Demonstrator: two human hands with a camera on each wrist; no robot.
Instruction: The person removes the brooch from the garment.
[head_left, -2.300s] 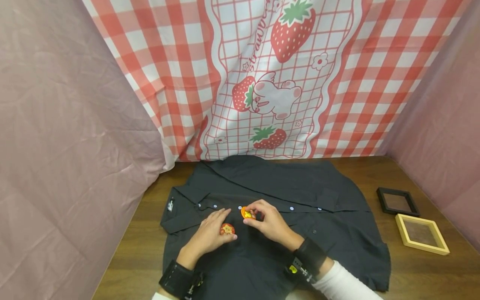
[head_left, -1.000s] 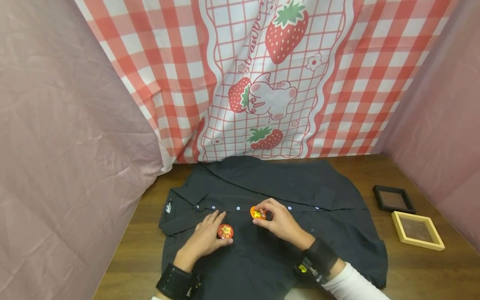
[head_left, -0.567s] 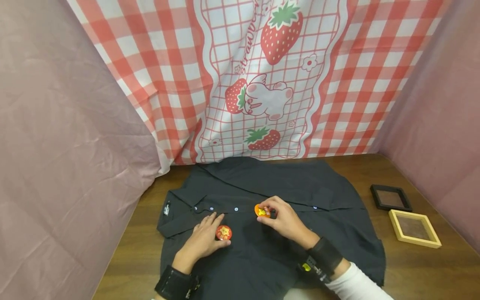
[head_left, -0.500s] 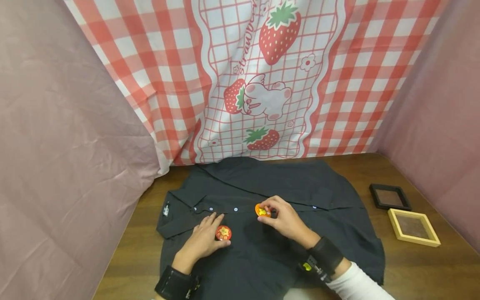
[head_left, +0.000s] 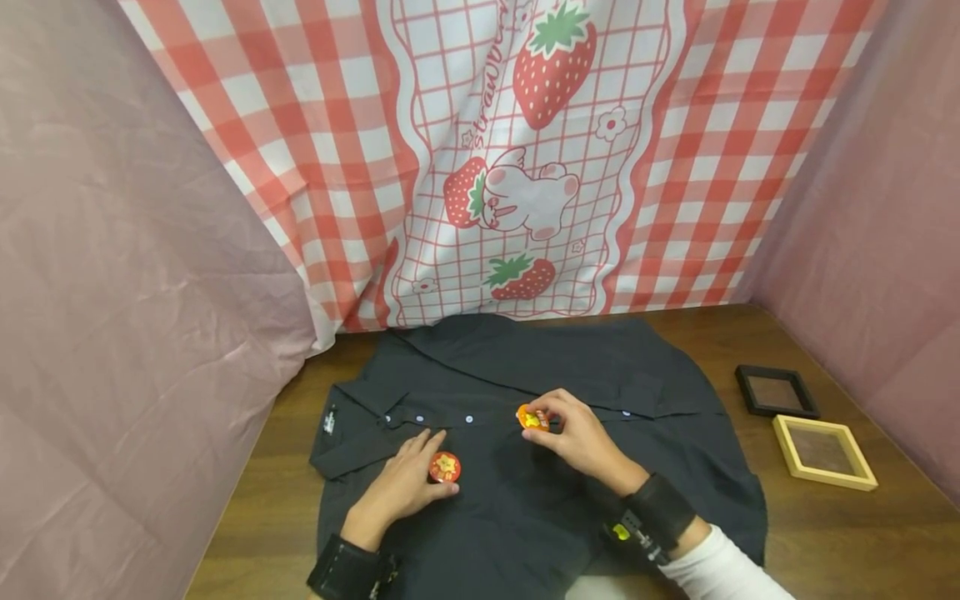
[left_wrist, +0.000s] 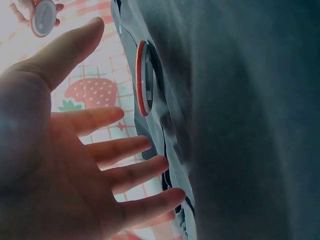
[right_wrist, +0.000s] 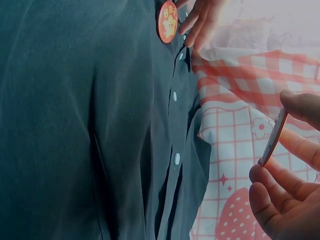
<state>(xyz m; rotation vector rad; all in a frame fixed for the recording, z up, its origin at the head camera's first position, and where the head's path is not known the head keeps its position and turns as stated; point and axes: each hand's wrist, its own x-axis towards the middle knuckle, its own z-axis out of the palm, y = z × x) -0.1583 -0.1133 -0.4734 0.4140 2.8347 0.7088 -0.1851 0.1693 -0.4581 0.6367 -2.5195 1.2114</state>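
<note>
A dark button-up shirt (head_left: 487, 517) lies spread on the table. On its front is a round red pin badge (head_left: 446, 467) with a yellow star figure. My left hand (head_left: 401, 483) lies beside that badge, fingers extended and thumb apart; the left wrist view shows the badge edge-on (left_wrist: 142, 78) just beyond the bare palm. Thumb and fingers of my right hand (head_left: 581, 433) pinch an orange pin badge (head_left: 531, 417) above the shirt's button line. In the right wrist view this badge (right_wrist: 274, 137) appears edge-on; its pin back (left_wrist: 44, 18) faces the left wrist camera.
A black frame (head_left: 777, 392) and a pale yellow frame (head_left: 825, 452) lie on the wooden table (head_left: 810, 533) right of the shirt. A red checked strawberry cloth (head_left: 517, 150) hangs behind, with pink cloth (head_left: 165, 250) at the sides.
My right hand has carried the orange badge rightward, away from the left hand. The left hand has stayed beside the red badge, which now shows more fully. The head view has shifted slightly.
</note>
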